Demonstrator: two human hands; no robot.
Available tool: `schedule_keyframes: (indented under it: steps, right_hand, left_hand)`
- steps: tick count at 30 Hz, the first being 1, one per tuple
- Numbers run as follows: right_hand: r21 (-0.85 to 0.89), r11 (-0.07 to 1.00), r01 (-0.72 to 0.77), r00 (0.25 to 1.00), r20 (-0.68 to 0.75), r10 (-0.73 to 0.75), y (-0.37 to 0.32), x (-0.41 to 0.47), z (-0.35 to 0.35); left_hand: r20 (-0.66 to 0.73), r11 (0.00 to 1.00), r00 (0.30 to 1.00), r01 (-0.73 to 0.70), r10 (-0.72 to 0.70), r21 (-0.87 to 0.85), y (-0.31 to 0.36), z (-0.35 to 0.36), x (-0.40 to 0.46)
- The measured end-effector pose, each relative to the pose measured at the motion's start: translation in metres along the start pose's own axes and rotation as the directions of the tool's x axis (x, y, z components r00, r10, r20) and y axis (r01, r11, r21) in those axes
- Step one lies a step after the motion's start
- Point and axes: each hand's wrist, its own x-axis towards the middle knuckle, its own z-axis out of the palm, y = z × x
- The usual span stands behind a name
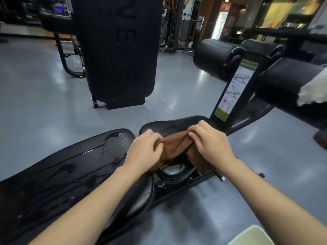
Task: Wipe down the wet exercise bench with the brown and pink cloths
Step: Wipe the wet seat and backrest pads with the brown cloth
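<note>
While your bare forearms reach forward from the bottom edge, the long back pad (70,170) of the bench lies under your left arm, black and streaked with puddles and beads of water. Just past its rounded end your left hand (143,152) has its fingers curled together, gripping one bunched end of the brown cloth (175,149). Your right hand (210,145) pinches the other end, fingertips pressed tight on a fold of the fabric. Stretched between your two hands, the cloth sits over the seat pad (173,171), with a corner hanging down below your right wrist. You can see droplets on the bare part of that seat, both in front of the cloth and behind it.

Beyond your right hand a black upright carries an instruction placard (236,90) with a green border and line drawings. Black roller pads (221,58) stand behind it, and a whitish cloth (315,89) lies draped on the nearest one at the right edge; you cannot tell its true colour. Across the grey floor (35,85) to the left, a tall black padded machine (118,50) stands, and a lit drinks cooler (221,23) glows far back.
</note>
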Motion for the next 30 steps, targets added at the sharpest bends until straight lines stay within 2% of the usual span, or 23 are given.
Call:
schedule_keyframes:
  steps: [3,5,8,11,13,16,19,24,30]
  right_hand:
    - [0.012,0.999,0.04,0.998,-0.057,-0.039,-0.006,0.009,-0.032]
    - [0.037,0.999,0.015,0.999,-0.036,-0.014,-0.005,0.016,-0.04]
    - [0.051,0.996,-0.079,0.996,0.051,0.077,0.006,0.024,-0.025]
    - [-0.064,0.995,-0.071,0.981,0.178,0.082,0.023,0.02,0.009]
    - [-0.179,0.984,0.006,0.973,0.229,0.036,0.033,0.01,0.03]
    - [-0.157,0.966,0.207,0.956,0.243,-0.165,0.037,-0.01,0.041]
    - [-0.094,0.933,0.347,0.899,0.316,-0.303,0.035,-0.022,0.045]
    - [-0.034,0.927,0.373,0.802,0.515,-0.303,0.032,-0.038,0.061]
    - [-0.099,0.953,0.288,0.827,0.527,-0.195,0.021,-0.035,0.076]
  left_hand:
    - [-0.11,0.998,0.994,-0.034,0.028,-0.052,0.018,-0.017,0.005]
    - [-0.123,0.997,0.992,-0.004,-0.006,-0.081,0.024,-0.021,0.01]
    - [-0.031,0.985,0.996,0.083,-0.089,-0.151,0.02,-0.014,0.019]
    - [0.132,0.981,0.982,0.152,-0.136,-0.12,0.007,0.001,0.023]
    - [0.226,0.984,0.963,0.164,-0.144,-0.071,-0.004,0.011,0.02]
    - [0.285,0.99,0.951,0.135,-0.117,-0.046,-0.017,0.022,0.009]
    - [0.233,0.997,0.97,0.07,-0.074,0.026,-0.022,0.025,-0.004]
    - [0.195,0.991,0.981,-0.003,-0.024,0.137,-0.028,0.023,-0.024]
    - [0.129,0.99,0.991,0.002,-0.02,0.139,-0.04,0.011,-0.052]
